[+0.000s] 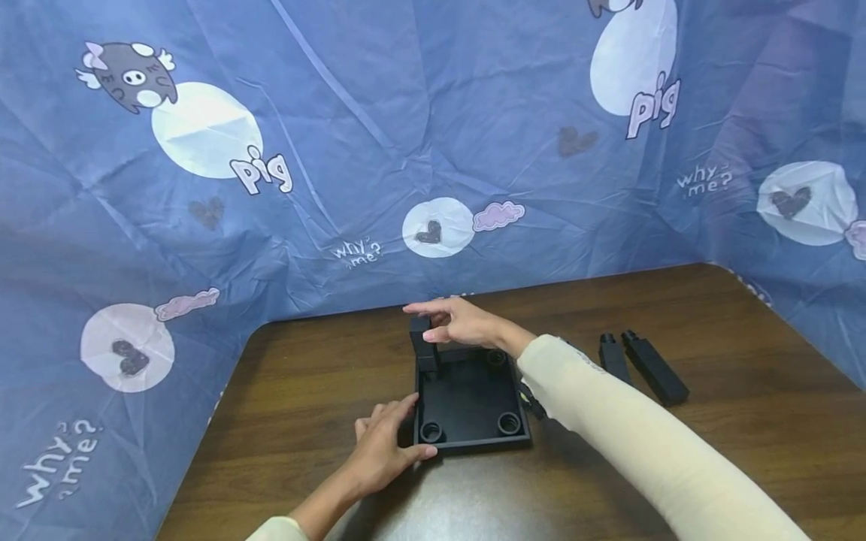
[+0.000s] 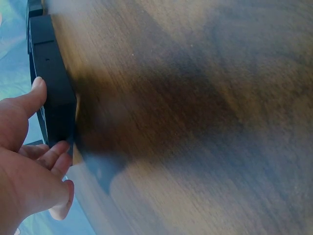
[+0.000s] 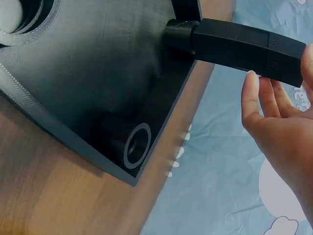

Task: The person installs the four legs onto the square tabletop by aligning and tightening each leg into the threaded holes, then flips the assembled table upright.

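Blue pig-print fabric (image 1: 365, 143) hangs behind a wooden table (image 1: 304, 364).

- Free room over the middle of the black tray (image 1: 467, 398).
- Tall post (image 1: 424, 346) blocks its back left corner.
- Sleeve (image 1: 568, 383) blocks its right side.

We see a creased blue cloth (image 1: 379, 90) rising behind a brown wood-grain counter (image 1: 304, 368) with rounded far corners. On the cloth we can make out a grey cartoon pig (image 1: 128, 81), pale circles (image 1: 206, 139), pink clouds (image 1: 499, 216), dark hearts (image 1: 130, 358) and white lettering (image 1: 260, 171). A soft glare (image 1: 467, 488) lightens the counter's near part.
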`<state>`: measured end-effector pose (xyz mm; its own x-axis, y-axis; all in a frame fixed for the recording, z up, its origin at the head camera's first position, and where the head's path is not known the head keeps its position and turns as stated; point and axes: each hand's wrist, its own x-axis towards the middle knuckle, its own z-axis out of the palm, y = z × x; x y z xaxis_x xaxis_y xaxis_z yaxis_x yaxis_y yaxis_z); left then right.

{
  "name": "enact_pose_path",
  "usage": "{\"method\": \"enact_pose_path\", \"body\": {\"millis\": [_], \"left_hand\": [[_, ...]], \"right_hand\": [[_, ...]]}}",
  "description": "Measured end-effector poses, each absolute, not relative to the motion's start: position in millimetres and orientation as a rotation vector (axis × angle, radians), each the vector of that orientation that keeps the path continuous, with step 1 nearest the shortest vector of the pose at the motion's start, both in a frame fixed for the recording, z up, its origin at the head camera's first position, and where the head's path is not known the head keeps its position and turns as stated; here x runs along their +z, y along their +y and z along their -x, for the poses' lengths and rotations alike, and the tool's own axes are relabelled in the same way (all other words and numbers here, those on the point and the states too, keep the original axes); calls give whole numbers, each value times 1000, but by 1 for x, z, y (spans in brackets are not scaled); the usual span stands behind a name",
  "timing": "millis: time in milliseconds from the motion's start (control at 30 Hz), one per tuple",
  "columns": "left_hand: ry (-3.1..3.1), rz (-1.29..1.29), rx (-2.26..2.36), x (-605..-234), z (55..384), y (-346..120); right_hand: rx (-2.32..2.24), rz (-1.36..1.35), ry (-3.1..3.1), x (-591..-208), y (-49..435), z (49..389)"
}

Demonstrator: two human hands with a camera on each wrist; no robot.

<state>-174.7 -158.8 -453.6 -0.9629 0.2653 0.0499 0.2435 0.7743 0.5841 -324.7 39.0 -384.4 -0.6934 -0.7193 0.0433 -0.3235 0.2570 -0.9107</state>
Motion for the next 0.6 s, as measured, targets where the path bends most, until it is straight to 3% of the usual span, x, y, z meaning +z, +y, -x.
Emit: {"method": "enact_pose_path", "body": {"millis": [600], "left_hand": [[2909,-427,976,-454,174,-160]], "right_hand": [[-1446,818,2406,-390,26,322]]}}
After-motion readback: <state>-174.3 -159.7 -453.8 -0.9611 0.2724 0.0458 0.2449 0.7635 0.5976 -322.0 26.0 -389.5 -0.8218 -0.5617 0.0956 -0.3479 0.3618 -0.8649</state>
